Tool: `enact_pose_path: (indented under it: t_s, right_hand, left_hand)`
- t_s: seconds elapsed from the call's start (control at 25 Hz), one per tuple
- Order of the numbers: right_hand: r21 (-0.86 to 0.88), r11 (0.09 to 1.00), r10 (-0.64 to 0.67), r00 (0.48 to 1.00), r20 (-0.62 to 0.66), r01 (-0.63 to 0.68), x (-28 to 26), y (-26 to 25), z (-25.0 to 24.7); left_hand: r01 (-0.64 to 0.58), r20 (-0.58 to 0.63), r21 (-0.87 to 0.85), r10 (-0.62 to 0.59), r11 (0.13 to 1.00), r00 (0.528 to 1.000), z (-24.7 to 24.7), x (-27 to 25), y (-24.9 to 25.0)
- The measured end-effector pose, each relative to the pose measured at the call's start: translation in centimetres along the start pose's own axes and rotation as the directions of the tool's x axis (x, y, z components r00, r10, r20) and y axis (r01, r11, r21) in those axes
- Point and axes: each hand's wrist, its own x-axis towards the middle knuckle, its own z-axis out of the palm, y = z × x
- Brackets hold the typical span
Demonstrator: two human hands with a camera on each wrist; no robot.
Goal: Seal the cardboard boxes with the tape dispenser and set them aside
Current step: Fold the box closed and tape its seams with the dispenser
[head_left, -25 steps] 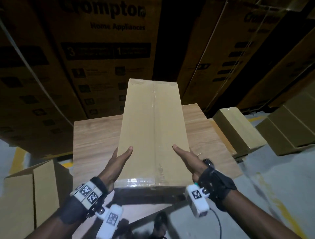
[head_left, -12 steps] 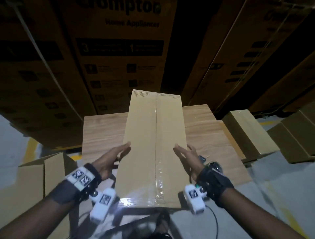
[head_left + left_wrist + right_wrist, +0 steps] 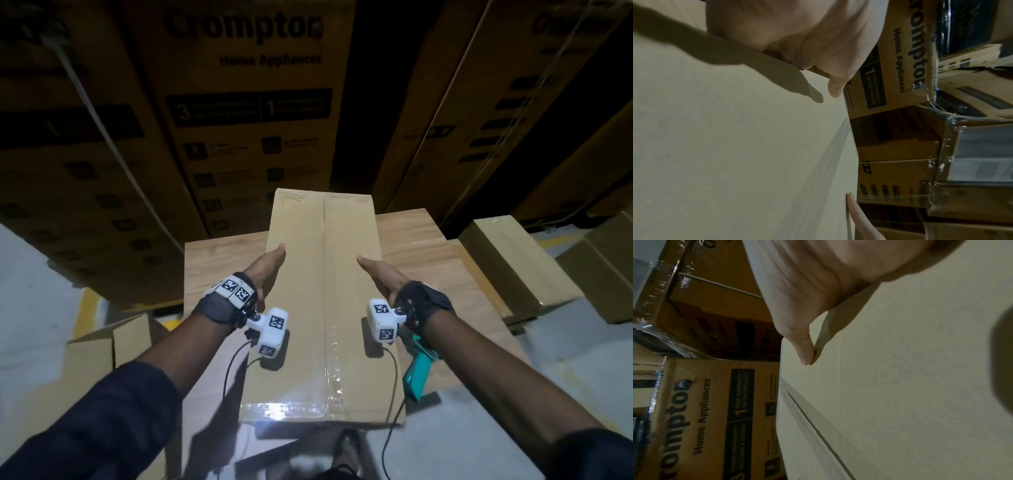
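Note:
A long plain cardboard box (image 3: 325, 308) lies lengthwise on the wooden table (image 3: 219, 270), its near end hanging over the front edge. Clear tape runs down its centre seam and across the near end. My left hand (image 3: 267, 270) holds the box's left edge at mid-length, thumb (image 3: 835, 87) on top. My right hand (image 3: 380, 277) holds the right edge the same way, thumb (image 3: 803, 350) on top. The other fingers of both hands are hidden down the sides. The teal-handled tape dispenser (image 3: 418, 370) lies on the table under my right wrist.
Tall stacked Crompton cartons (image 3: 246, 102) wall off the far side of the table. A sealed box (image 3: 513, 267) and more boxes (image 3: 603, 274) sit on the floor to the right. An open box (image 3: 113, 349) stands on the floor at the left.
Both hands have slid forward along the box from its near end to mid-length. The tape dispenser now shows under my right wrist.

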Motion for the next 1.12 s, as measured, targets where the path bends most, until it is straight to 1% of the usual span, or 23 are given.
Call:
enact_pose_path:
  t_s: [0.08, 0.16, 0.2, 0.24, 0.32, 0.36, 0.44, 0.56, 0.6, 0.68, 0.84, 0.92, 0.96, 1.04, 1.12]
  right_hand:
    - [0.057, 0.998, 0.019, 1.000, -0.015, -0.018, -1.6, -0.1, -0.2]
    - [0.103, 0.995, -0.001, 0.998, -0.062, 0.007, -4.0, -0.9, -1.0]
    - [0.139, 0.990, -0.010, 0.996, -0.093, 0.023, -5.4, -1.5, -1.7]
    - [0.199, 0.980, -0.011, 0.996, -0.086, 0.028, -6.7, -2.1, -2.6]
    - [0.370, 0.929, -0.018, 1.000, -0.026, 0.027, -9.2, -3.1, -5.4]
    - [0.429, 0.903, -0.037, 0.999, -0.017, 0.041, -10.3, -3.6, -6.9]
    - [0.456, 0.883, -0.085, 0.994, -0.072, 0.109, -11.9, -3.9, -10.6]
    - [0.455, 0.880, -0.097, 0.989, -0.112, 0.138, -14.7, -3.7, -16.4]
    - [0.453, 0.877, -0.105, 0.984, -0.142, 0.159, -15.5, -3.3, -18.7]
    - [0.446, 0.878, -0.108, 0.979, -0.172, 0.175, -16.7, -2.2, -23.5]
    - [0.494, 0.843, -0.119, 0.970, -0.211, 0.211, -19.1, 1.0, -35.2]
    - [0.479, 0.843, -0.138, 0.958, -0.249, 0.246, -20.7, 2.7, -42.1]
    - [0.484, 0.840, -0.137, 0.958, -0.251, 0.247, -21.3, 3.1, -44.7]
    - [0.465, 0.849, -0.113, 0.946, -0.305, 0.251, -22.1, 4.7, -50.1]
    - [0.455, 0.851, -0.111, 0.937, -0.332, 0.262, -22.5, 5.8, -55.7]
  left_hand:
    - [-0.030, 0.004, -0.050, 0.030, 0.998, 1.000, 0.2, 0.2, -0.1]
    - [-0.058, 0.008, -0.121, 0.059, 0.991, 0.998, 0.2, 0.1, 0.8]
    - [-0.051, 0.014, -0.135, 0.053, 0.989, 0.998, 0.5, 0.1, 1.5]
    - [-0.034, 0.020, -0.146, 0.037, 0.989, 0.999, 0.8, -0.5, 2.7]
    - [-0.008, 0.079, -0.186, 0.023, 0.983, 0.997, 2.6, -2.6, 6.0]
    - [-0.038, 0.102, -0.198, 0.059, 0.979, 0.993, 3.8, -3.8, 7.4]
    - [-0.109, 0.088, -0.237, 0.133, 0.965, 0.987, 7.2, -6.2, 9.9]
    - [-0.202, 0.053, -0.266, 0.224, 0.943, 0.973, 13.9, -8.9, 12.4]
    - [-0.213, 0.053, -0.275, 0.235, 0.938, 0.970, 16.5, -9.8, 12.9]
    - [-0.195, 0.067, -0.321, 0.228, 0.927, 0.971, 21.6, -10.4, 13.3]
    - [-0.227, 0.074, -0.327, 0.264, 0.917, 0.962, 33.9, -11.6, 13.9]
    - [-0.259, 0.083, -0.307, 0.297, 0.916, 0.951, 41.6, -11.7, 14.4]
    - [-0.267, 0.089, -0.307, 0.307, 0.913, 0.947, 44.4, -11.4, 14.6]
    - [-0.249, 0.120, -0.312, 0.298, 0.917, 0.947, 50.5, -10.6, 14.7]
    - [-0.219, 0.148, -0.309, 0.275, 0.925, 0.950, 56.6, -9.4, 15.0]
